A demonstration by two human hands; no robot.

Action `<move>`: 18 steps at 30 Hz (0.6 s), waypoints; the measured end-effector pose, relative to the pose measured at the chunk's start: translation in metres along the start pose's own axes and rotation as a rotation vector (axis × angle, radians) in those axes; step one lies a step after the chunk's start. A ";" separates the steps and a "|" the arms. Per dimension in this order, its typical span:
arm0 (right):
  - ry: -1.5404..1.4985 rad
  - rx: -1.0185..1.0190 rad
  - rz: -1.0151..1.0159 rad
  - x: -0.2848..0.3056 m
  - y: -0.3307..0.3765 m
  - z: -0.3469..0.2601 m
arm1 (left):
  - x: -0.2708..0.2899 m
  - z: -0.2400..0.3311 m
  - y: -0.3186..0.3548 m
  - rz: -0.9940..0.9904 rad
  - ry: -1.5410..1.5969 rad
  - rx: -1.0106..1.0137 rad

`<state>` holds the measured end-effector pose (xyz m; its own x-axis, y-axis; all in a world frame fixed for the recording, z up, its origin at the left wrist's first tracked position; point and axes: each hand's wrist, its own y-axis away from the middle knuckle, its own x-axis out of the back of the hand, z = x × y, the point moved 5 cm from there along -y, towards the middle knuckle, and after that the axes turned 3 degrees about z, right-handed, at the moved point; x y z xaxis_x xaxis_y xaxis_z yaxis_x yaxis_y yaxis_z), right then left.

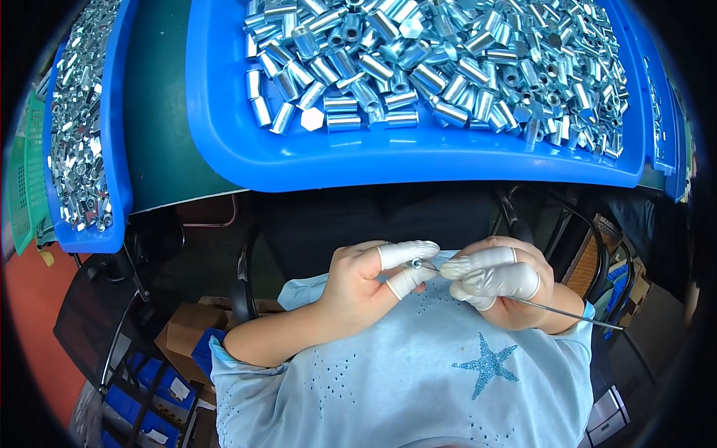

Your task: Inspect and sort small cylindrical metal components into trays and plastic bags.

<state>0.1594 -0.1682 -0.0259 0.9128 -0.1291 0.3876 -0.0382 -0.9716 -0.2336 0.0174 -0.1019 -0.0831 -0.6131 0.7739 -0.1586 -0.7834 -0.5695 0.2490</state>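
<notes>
My left hand (358, 280) pinches a small hollow metal fastener (416, 263) between thumb and forefinger, both covered by white finger cots. Its round end shows between the fingertips. Close by on the right, my right hand (511, 280) is closed around a thin metal rod (571, 315), with white cots on several of its fingers. The rod's long end slants down to the right, and its other end reaches toward the fastener. Whether the tip sits inside the fastener is too small to tell. Both hands are in front of my light blue shirt (418, 373).
Ahead stands a large blue tray (299, 168) heaped with shiny cylindrical metal fasteners (448, 67). Another blue tray (112, 239) of small metal parts is on the left. Both rest on a green tabletop (160, 112). Cardboard boxes (187, 328) and blue bins (142, 403) lie low on the left.
</notes>
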 end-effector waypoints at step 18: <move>0.098 0.191 0.054 -0.005 -0.001 -0.003 | -0.002 -0.007 -0.001 -0.046 -0.141 -0.045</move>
<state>0.1539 -0.1670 -0.0249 0.8673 -0.2075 0.4525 0.0004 -0.9087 -0.4174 0.0181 -0.1047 -0.0895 -0.5582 0.8291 -0.0323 -0.8163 -0.5417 0.2007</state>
